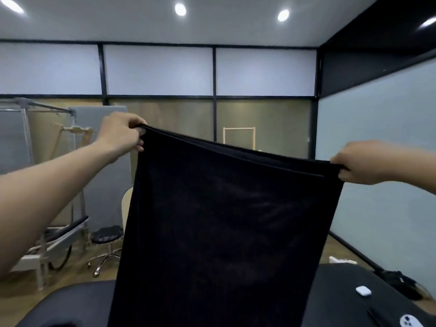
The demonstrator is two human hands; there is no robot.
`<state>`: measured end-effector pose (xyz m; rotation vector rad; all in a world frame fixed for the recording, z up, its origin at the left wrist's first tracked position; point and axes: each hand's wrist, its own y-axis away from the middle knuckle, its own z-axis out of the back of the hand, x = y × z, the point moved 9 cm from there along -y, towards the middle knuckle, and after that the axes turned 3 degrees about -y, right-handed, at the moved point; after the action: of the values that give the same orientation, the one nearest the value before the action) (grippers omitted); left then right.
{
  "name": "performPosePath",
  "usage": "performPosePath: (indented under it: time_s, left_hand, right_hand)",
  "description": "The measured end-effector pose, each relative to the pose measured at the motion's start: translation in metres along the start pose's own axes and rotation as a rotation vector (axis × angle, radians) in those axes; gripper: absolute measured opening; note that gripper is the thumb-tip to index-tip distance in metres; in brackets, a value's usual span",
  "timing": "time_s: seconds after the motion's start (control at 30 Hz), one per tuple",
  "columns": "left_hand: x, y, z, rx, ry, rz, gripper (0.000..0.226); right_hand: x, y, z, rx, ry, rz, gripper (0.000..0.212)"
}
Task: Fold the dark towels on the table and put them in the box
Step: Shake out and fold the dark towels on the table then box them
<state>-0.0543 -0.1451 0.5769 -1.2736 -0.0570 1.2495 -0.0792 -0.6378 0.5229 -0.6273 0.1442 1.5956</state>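
The large black cloth towel point(224, 220) hangs in the air as a flat sheet, stretched between the two hands. Its top edge shows two layers and slopes down from the left hand's side to the right hand's side. The rest of it falls well below both hands and runs out at the bottom of the view. Whether it touches anything down there cannot be told.

The black padded worktop point(342, 286) lies far beneath the hands and shows on either side of the hanging towel. A round black stool on a chrome wheeled base point(106, 234) stands on the floor beyond it, well below the left hand.

The left hand point(122, 132) is raised higher, fingers curled round the towel's top left corner. The right hand point(361, 164) sits lower and grasps the top right corner, the cloth bunched in its grip.

Well below the right hand, a small white rounded case point(363, 290) rests on the worktop. Nearer the bottom edge lies a white round device with dark dots point(410, 323).
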Motion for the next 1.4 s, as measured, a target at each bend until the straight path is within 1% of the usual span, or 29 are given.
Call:
performPosePath:
  time_s: [0.03, 0.1, 0.13, 0.2, 0.27, 0.33, 0.4, 0.47, 0.53, 0.7, 0.83, 0.9, 0.97, 1.03, 1.07, 1.1, 1.17, 1.2, 1.23, 1.3, 1.4]
  left_hand:
    - [-0.013, -0.009, 0.002, -0.012, 0.011, -0.015, 0.017]
    - [-0.033, -0.029, 0.014, -0.077, 0.031, -0.026, 0.017]
    - [-0.04, -0.038, 0.021, -0.107, 0.026, -0.029, 0.017]
    - [-0.053, -0.048, 0.027, -0.135, -0.022, -0.037, 0.018]
    - [-0.06, -0.053, 0.027, -0.165, -0.056, -0.032, 0.018]
    - [-0.06, -0.057, 0.023, -0.189, -0.057, -0.004, 0.017]
    - [-0.056, -0.064, 0.015, -0.175, -0.03, 0.016, 0.014]
    - [-0.051, -0.075, 0.006, -0.174, -0.03, 0.02, 0.012]
    - [-0.047, -0.088, -0.004, -0.189, -0.029, 0.022, 0.015]
    - [-0.023, -0.126, -0.044, -0.214, 0.017, 0.019, 0.011]
    - [0.013, -0.182, -0.075, -0.25, 0.121, -0.002, 0.013]
    - [0.043, -0.212, -0.102, -0.258, 0.165, 0.034, 0.013]
    - [0.073, -0.238, -0.133, -0.232, 0.182, 0.072, 0.014]
    - [0.099, -0.263, -0.155, -0.246, 0.204, 0.094, 0.018]
    - [0.109, -0.276, -0.161, -0.266, 0.216, 0.096, 0.021]
    - [0.116, -0.287, -0.164, -0.283, 0.231, 0.095, 0.023]
    - [0.125, -0.307, -0.17, -0.292, 0.282, 0.086, 0.026]
    - [0.126, -0.314, -0.173, -0.294, 0.304, 0.077, 0.024]
    - [0.127, -0.318, -0.174, -0.295, 0.318, 0.068, 0.022]
    - [0.129, -0.319, -0.18, -0.293, 0.342, 0.054, 0.017]
    - [0.134, -0.307, -0.19, -0.27, 0.356, 0.058, 0.019]
  right_hand:
    - [-0.008, -0.003, 0.007, -0.026, -0.004, -0.019, 0.009]
    - [-0.033, -0.012, 0.028, -0.167, -0.084, -0.071, 0.007]
    - [-0.048, -0.017, 0.04, -0.251, -0.118, -0.107, 0.01]
    - [-0.073, -0.029, 0.061, -0.378, -0.142, -0.174, 0.022]
    - [-0.086, -0.038, 0.071, -0.431, -0.141, -0.233, 0.024]
    - [-0.098, -0.051, 0.074, -0.456, -0.128, -0.263, 0.024]
    - [-0.107, -0.062, 0.077, -0.481, -0.143, -0.281, 0.029]
    - [-0.111, -0.073, 0.082, -0.5, -0.176, -0.272, 0.032]
    - [-0.114, -0.09, 0.082, -0.496, -0.196, -0.263, 0.032]
    - [-0.117, -0.147, 0.069, -0.51, -0.202, -0.259, 0.031]
    - [-0.102, -0.209, 0.059, -0.519, -0.199, -0.275, 0.033]
    - [-0.091, -0.251, 0.052, -0.496, -0.217, -0.284, 0.032]
    - [-0.076, -0.293, 0.039, -0.45, -0.24, -0.287, 0.032]
    - [-0.064, -0.331, 0.033, -0.447, -0.248, -0.286, 0.031]
    - [-0.061, -0.348, 0.035, -0.472, -0.272, -0.289, 0.03]
    - [-0.062, -0.363, 0.037, -0.514, -0.353, -0.297, 0.03]
    - [-0.069, -0.391, 0.037, -0.592, -0.64, -0.325, 0.04]
    - [-0.073, -0.402, 0.036, -0.638, -0.746, -0.34, 0.044]
    - [-0.073, -0.41, 0.035, -0.674, -0.796, -0.347, 0.046]
    - [-0.073, -0.42, 0.027, -0.707, -0.851, -0.338, 0.042]
    - [-0.079, -0.424, 0.008, -0.697, -0.806, -0.335, 0.041]
